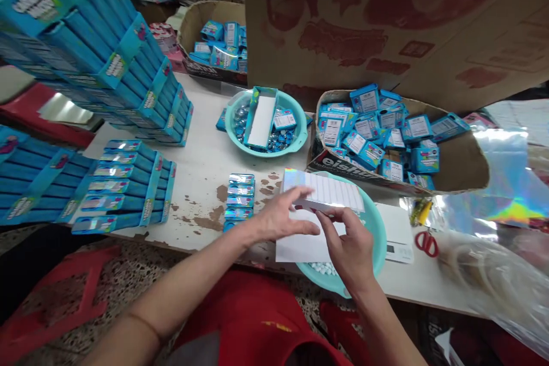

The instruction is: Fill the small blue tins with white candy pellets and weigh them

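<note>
A white card sheet (300, 245) lies across a turquoise basin (377, 234) that holds small white pellets (322, 268). Behind it, over the same basin, sits a row of upright white packets (332, 190) with a shiny front edge. My left hand (286, 216) is spread at the left end of the row, thumb and fingers apart, with nothing between them. My right hand (352, 243) is closed in a pinch at the front edge of the packets; what its fingertips hold is too small to name. Several small blue boxes (239, 199) stand in a line left of my hands.
Stacked blue display boxes (128, 80) rise at the left. A second turquoise basin (295, 146) holds shiny pieces and an open blue box (262, 120). Cartons of blue boxes (465, 168) stand behind. A white scale (394, 234), red scissors (426, 243) and clear plastic (506, 280) lie right.
</note>
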Available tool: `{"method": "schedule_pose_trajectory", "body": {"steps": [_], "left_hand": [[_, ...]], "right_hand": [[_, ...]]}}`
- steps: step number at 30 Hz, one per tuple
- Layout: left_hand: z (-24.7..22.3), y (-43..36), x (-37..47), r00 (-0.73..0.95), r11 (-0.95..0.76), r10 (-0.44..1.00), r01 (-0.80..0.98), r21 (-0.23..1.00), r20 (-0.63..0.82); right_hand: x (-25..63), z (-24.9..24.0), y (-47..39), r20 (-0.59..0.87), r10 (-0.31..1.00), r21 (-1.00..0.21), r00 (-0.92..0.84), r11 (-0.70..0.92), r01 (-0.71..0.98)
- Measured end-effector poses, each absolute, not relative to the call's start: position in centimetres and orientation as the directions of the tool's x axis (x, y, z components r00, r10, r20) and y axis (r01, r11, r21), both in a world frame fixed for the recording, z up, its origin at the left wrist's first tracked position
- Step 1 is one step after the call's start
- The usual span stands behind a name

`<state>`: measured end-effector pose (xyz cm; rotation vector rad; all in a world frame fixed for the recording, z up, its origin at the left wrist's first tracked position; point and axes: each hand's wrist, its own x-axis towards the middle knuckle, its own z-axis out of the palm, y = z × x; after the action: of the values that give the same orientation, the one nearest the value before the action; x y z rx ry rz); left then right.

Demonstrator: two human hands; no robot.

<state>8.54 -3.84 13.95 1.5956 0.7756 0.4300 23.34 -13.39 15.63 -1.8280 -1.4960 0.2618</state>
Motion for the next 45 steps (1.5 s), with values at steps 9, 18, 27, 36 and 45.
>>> {"method": "schedule_pose_trajectory", "body": {"steps": [9, 18, 27, 36, 45], "left_hand": [[8.7, -10.8, -5.1, 0.414, 0.370, 0.710, 0.469, 0.802, -0.570], [4.8, -7.7, -7.9, 0.442, 0.163, 0.781, 0.537, 0.828, -0.441], [0.8, -9.4, -8.3, 0.231, 0.351, 0.811, 0.543, 0.763, -0.537], [2.9, -12.6, -7.7, 0.231, 0.245, 0.817, 0.690, 0.681, -0.529], [10.8, 0.2, 7.3, 0.418, -0.229, 0.903, 0.656, 0.719, -0.094]], "right_hand": [[11.4, 7.4, -15.6, -0.263, 0.932, -0.856, 0.250, -0.345, 0.385], [7.5, 3.8, -12.4, -0.199, 0.942, -0.775, 0.270, -0.320, 0.546], [8.4, 3.2, -13.0, -0.283, 0.847, -0.821, 0.450, -0.456, 0.343], [8.4, 2.6, -12.4, -0.316, 0.880, -0.808, 0.354, -0.446, 0.386], [12.8, 9.2, -15.6, -0.018, 0.998, -0.885, 0.055, -0.042, 0.463]]}}
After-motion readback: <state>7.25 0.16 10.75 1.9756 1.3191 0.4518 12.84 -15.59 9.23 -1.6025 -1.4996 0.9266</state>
